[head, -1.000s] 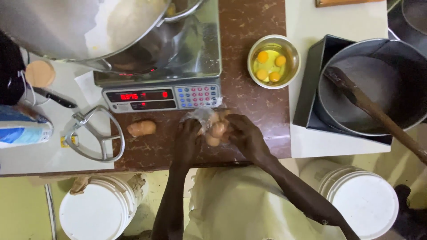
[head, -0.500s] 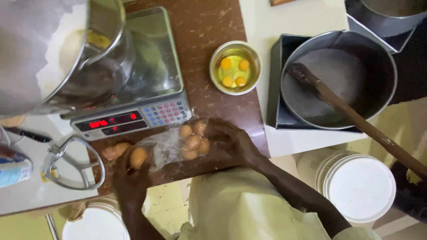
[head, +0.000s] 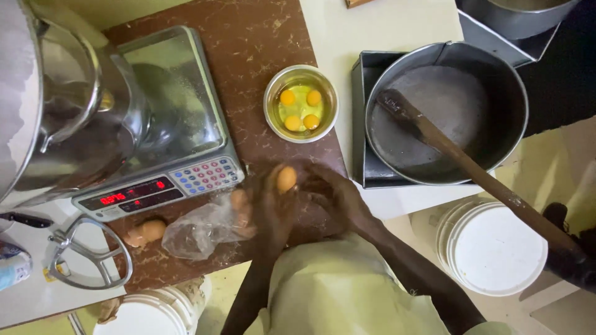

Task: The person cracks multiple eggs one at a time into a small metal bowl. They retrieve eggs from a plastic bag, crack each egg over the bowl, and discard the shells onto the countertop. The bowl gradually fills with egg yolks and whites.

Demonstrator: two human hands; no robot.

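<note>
My left hand (head: 271,208) holds a brown egg (head: 286,178) up at its fingertips, just below the small steel bowl (head: 273,121) that contains several raw yolks. My right hand (head: 332,197) is curled close beside the egg on its right; it is dark and blurred, so I cannot tell whether it touches the egg. A clear plastic bag (head: 202,231) with more eggs in it lies on the brown counter to the left of my left hand. Broken eggshells (head: 144,232) lie further left.
A digital scale (head: 167,124) carries a large steel mixing bowl (head: 68,124) at the left. A round metal pan (head: 496,80) with a wooden spoon (head: 472,170) stands at the right. A whisk attachment (head: 87,257) lies at the lower left. White-lidded buckets (head: 496,248) stand below.
My left hand has moved right, from the bag's left end to in front of the small bowl, and now holds an egg. My right hand has come off the bag.
</note>
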